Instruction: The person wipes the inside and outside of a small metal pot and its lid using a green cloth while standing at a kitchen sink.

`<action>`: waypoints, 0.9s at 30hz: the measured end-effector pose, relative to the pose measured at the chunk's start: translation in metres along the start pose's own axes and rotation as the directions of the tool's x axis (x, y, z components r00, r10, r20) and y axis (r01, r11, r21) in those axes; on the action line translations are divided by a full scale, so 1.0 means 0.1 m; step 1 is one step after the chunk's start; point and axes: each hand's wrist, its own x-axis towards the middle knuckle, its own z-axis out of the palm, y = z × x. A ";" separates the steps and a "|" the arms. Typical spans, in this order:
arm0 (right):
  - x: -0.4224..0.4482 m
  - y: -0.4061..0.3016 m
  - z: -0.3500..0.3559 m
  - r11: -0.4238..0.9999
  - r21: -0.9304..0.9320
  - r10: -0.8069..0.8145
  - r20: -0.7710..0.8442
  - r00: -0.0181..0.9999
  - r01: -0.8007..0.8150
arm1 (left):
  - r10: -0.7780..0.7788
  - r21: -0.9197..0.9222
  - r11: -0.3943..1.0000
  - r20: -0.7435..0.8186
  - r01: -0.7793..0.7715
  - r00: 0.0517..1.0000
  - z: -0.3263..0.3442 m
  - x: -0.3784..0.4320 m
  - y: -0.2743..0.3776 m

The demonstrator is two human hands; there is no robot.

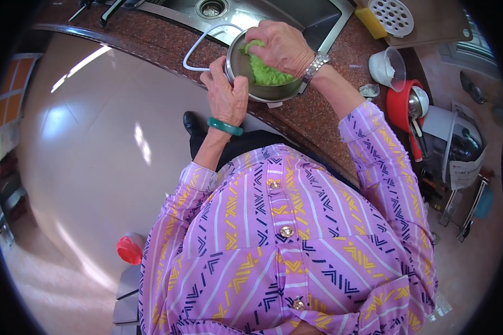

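Observation:
A round metal pan [257, 93] with a metal rim stands tilted at the counter's edge beside the sink. My left hand [228, 94], with a green bangle at the wrist, grips its near left rim. Bunched in the fingers of my right hand [278, 46] is a bright green scrubbing cloth [270, 75], which lies against the inside of the pan. A white looped handle or cord [188, 52] curves out to the left of the pan; which one it is I cannot tell. Its far side is partly hidden by my right hand.
The steel sink [337, 25] lies behind the pan. On the right of the granite counter [322, 106] are a yellow sponge [371, 23], a white perforated disc [392, 16], a clear plastic tub with white powder [387, 69] and a red pot [398, 104] holding utensils.

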 end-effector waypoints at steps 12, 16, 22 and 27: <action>-0.19 -0.02 -0.05 0.976 0.172 0.099 0.194 0.976 -0.134 | -0.066 0.018 0.998 0.173 0.064 0.983 -0.02 0.05 0.02; -0.27 -0.04 0.03 0.988 0.136 0.057 0.100 0.993 -0.070 | -0.061 0.000 0.998 0.224 0.063 0.973 0.00 0.05 0.04; -0.31 -0.11 0.11 0.991 -0.019 0.129 0.021 0.991 -0.129 | 0.063 -0.038 0.998 0.225 -0.055 0.972 0.13 -0.02 0.01; -0.22 -0.04 0.08 0.960 -0.099 0.244 -0.163 0.956 -0.262 | 0.021 -0.065 0.998 0.221 -0.007 0.975 0.24 -0.10 0.06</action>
